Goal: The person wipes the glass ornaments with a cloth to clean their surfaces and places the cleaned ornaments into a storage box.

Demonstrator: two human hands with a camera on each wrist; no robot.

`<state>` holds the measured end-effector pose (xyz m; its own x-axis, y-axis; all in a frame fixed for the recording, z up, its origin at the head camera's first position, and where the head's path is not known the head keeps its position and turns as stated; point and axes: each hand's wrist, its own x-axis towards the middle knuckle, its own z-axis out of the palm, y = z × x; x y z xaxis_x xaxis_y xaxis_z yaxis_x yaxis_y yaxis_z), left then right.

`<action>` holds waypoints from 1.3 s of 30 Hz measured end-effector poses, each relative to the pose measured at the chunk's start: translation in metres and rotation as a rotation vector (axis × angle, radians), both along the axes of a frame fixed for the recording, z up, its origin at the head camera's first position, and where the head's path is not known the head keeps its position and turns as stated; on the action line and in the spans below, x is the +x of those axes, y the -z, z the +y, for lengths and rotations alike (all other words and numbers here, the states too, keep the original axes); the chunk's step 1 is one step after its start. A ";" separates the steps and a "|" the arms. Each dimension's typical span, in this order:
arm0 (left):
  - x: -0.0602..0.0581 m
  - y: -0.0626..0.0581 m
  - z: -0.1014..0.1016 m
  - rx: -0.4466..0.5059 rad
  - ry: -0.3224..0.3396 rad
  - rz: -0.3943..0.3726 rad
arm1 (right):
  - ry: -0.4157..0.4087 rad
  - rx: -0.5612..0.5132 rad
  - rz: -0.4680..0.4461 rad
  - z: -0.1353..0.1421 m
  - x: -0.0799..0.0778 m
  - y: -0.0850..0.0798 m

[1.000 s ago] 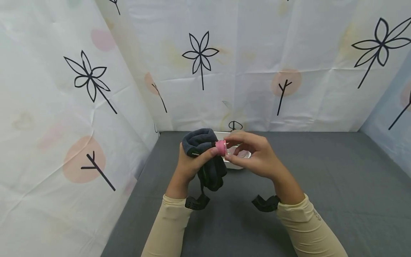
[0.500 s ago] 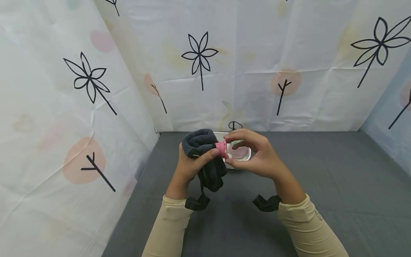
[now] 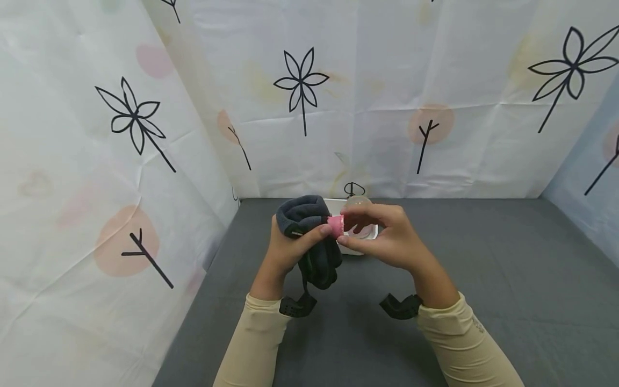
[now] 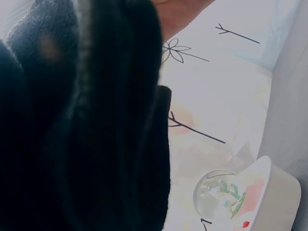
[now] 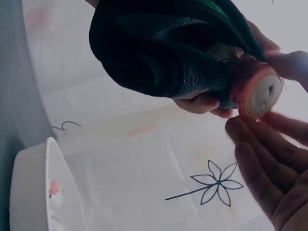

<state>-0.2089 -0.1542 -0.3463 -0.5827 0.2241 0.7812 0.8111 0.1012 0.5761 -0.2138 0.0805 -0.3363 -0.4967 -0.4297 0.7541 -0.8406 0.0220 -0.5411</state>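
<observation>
- Progress: you have the dark grey fleece cloth (image 3: 309, 242) bunched round the small pink cylindrical piece with a pale flat end (image 3: 335, 226), and that piece is up in the air between your hands, above the grey table surface (image 3: 483, 279). I judge the wiping to be under way, not finished, since the cloth wraps all but the tip of the piece.
- Remaining work: the white shallow dish (image 3: 367, 236) sits on the table just behind your hands, at the foot of the patterned white backdrop (image 3: 387, 107), and a clear glass globe with a green sprig inside (image 4: 219, 195) stands beside it. The pink piece is not set down anywhere yet; that, as I read it, is what is left.
- Left hand (image 3: 285, 250): your fingers are curled round the cloth, and your thumb presses the pink piece at its near side. The left wrist view is mostly filled by the cloth (image 4: 86, 125), so you cannot check the finger grip from there.
- Right hand (image 3: 382, 236): your fingers are loosely bent, not clenched. In the head view the fingertips pinch the exposed end of the pink piece; in the right wrist view the fingers (image 5: 269, 159) lie just under its pale end face (image 5: 260, 94), touching or nearly so.
- Position: both hands meet over the table's far middle, well above the surface.
</observation>
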 end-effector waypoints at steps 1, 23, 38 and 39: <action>0.000 0.000 0.000 -0.004 0.001 0.005 | 0.018 0.016 -0.019 0.000 0.001 0.000; 0.000 -0.001 0.000 -0.018 -0.023 0.018 | -0.101 -0.056 0.020 0.001 0.001 -0.002; 0.001 -0.002 0.000 -0.042 -0.064 0.018 | -0.014 0.031 -0.123 0.003 0.004 -0.002; 0.002 -0.002 0.000 -0.040 -0.063 0.016 | -0.025 0.021 -0.112 0.003 0.003 -0.002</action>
